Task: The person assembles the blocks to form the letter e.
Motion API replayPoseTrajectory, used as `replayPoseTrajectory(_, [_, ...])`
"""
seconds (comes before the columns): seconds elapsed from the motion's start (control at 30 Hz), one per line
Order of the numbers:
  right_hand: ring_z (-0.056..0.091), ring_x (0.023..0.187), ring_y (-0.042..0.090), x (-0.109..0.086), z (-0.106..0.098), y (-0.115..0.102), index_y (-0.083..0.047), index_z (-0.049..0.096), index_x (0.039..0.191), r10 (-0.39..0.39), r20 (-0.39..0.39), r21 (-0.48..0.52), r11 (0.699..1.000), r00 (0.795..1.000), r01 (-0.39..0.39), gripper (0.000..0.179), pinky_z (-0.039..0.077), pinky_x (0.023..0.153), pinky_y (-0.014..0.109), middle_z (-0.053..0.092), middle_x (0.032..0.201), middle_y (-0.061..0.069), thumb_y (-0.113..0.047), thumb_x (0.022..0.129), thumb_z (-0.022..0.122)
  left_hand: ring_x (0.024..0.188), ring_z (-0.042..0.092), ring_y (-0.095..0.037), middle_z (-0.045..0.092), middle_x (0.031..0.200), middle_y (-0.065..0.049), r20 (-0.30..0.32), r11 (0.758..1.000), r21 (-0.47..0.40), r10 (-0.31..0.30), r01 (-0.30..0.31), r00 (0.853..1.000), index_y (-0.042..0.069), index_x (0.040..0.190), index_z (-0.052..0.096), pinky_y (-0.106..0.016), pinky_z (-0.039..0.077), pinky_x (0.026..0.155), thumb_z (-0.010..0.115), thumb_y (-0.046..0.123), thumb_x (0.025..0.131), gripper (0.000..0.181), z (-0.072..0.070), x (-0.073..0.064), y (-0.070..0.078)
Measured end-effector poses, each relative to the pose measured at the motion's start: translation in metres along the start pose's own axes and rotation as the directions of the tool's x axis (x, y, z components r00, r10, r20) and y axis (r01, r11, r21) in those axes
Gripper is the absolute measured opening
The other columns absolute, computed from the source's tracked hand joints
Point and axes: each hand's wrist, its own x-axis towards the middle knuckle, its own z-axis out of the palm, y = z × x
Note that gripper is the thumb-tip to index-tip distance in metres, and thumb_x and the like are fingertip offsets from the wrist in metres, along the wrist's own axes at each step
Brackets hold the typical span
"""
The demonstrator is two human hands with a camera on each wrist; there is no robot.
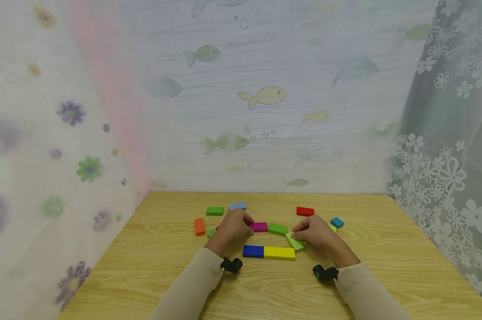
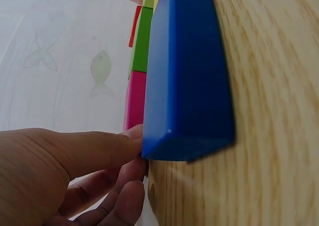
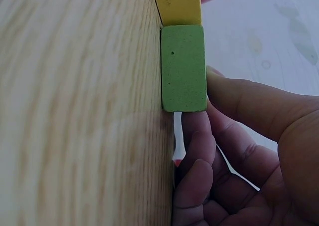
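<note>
Wood-look counter point(image 1: 145, 266) is carrying blocks; L hand point(image 1: 234, 226), fingers curled, is pinching magenta block point(image 1: 260, 227) at its L end; R hand point(image 1: 316, 231), likewise, is gripping lt-green block point(image 1: 295, 243), slanting btwn green block point(image 1: 277, 229) & yellow block point(image 1: 279, 253).

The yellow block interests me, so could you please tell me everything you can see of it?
The yellow block is a plain, straight-edged bar, perhaps painted wood, lying flat on the table. Its left end meets the dark blue block; its right end lies by the light green block, contact unclear. Nothing grips it.
</note>
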Motion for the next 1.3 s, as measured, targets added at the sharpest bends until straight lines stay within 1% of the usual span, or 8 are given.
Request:
replayPoseTrajectory(0.2, [0.060,0.088,0.020,0.000,-0.001,-0.001,-0.008,0.080,0.099,-0.008,-0.002,-0.011,1.000,1.000,0.008,0.018,0.051,0.072,0.031,0.074,0.099,0.003,-0.020,0.088,0.084,0.098,0.067,-0.021,0.076,0.108,-0.007,-0.002,1.000,0.003,-0.010,0.010,1.000,0.006,0.115,0.079,-0.040,0.059,0.085,0.085,0.009,0.085,0.030,-0.001,-0.001,0.002])
replayPoseTrajectory(0.4, [0.059,0.088,0.020,0.000,0.000,-0.001,-0.007,0.081,0.098,-0.011,-0.004,-0.001,1.000,1.000,0.011,0.017,0.050,0.071,0.031,0.074,0.100,0.004,-0.019,0.087,0.084,0.096,0.067,-0.021,0.076,0.108,-0.008,0.003,1.000,0.004,0.019,-0.019,1.000,0.003,0.118,0.077,-0.037,0.060,0.081,0.087,0.010,0.083,0.037,-0.003,-0.001,0.001])
replayPoseTrajectory(0.53, [0.059,0.088,0.020,0.001,0.000,0.001,-0.007,0.081,0.099,-0.014,-0.005,-0.002,1.000,1.000,0.014,0.017,0.051,0.071,0.031,0.074,0.100,0.004,-0.019,0.087,0.084,0.098,0.067,-0.021,0.074,0.111,-0.009,0.002,0.999,0.013,0.030,-0.030,1.000,0.004,0.122,0.076,-0.038,0.060,0.082,0.088,0.013,0.082,0.043,-0.008,0.000,-0.003])
replayPoseTrajectory(0.67, [0.059,0.088,0.020,0.001,-0.001,0.000,-0.007,0.081,0.099,-0.019,-0.003,-0.006,1.000,1.000,0.019,0.018,0.051,0.071,0.031,0.074,0.100,0.004,-0.020,0.087,0.084,0.102,0.066,-0.025,0.072,0.116,-0.011,-0.008,1.000,0.013,0.023,-0.023,1.000,0.005,0.124,0.075,-0.041,0.059,0.085,0.086,0.016,0.086,0.041,-0.018,-0.002,-0.007])
replayPoseTrajectory(0.8, [0.059,0.088,0.020,0.001,-0.001,0.001,-0.007,0.081,0.099,-0.017,-0.003,-0.010,1.000,1.000,0.017,0.017,0.051,0.071,0.031,0.074,0.100,0.004,-0.020,0.087,0.084,0.096,0.068,-0.028,0.071,0.118,-0.014,-0.006,1.000,0.023,0.010,-0.010,1.000,0.004,0.125,0.074,-0.040,0.060,0.078,0.084,0.014,0.087,0.040,-0.033,-0.005,-0.008])
replayPoseTrajectory(0.9, [0.059,0.088,0.020,0.002,0.000,0.001,-0.008,0.081,0.099,-0.012,-0.002,-0.012,1.000,1.000,0.012,0.017,0.051,0.072,0.031,0.074,0.100,0.004,-0.020,0.088,0.083,0.094,0.068,-0.027,0.072,0.118,-0.015,-0.020,0.999,0.052,0.019,-0.017,1.000,0.004,0.123,0.075,-0.039,0.060,0.076,0.085,0.013,0.086,0.038,-0.044,-0.008,-0.008])
replayPoseTrajectory(1.07, [0.059,0.087,0.020,0.001,0.000,0.001,-0.007,0.081,0.100,-0.018,-0.001,-0.010,1.000,1.000,0.018,0.017,0.051,0.071,0.031,0.074,0.101,0.004,-0.019,0.088,0.083,0.104,0.068,-0.027,0.074,0.116,-0.013,-0.063,0.993,0.115,0.041,-0.033,0.997,0.005,0.118,0.077,-0.041,0.059,0.085,0.085,0.014,0.086,0.034,-0.059,-0.012,-0.011])
replayPoseTrajectory(1.3, [0.058,0.087,0.020,0.000,0.000,0.000,-0.007,0.081,0.099,-0.019,-0.001,-0.009,1.000,1.000,0.019,0.017,0.050,0.071,0.031,0.074,0.100,0.003,-0.020,0.088,0.083,0.107,0.067,-0.027,0.074,0.114,-0.011,-0.086,0.993,0.114,-0.012,0.022,0.996,0.004,0.116,0.078,-0.044,0.057,0.092,0.085,0.012,0.086,0.032,-0.067,-0.015,-0.025])
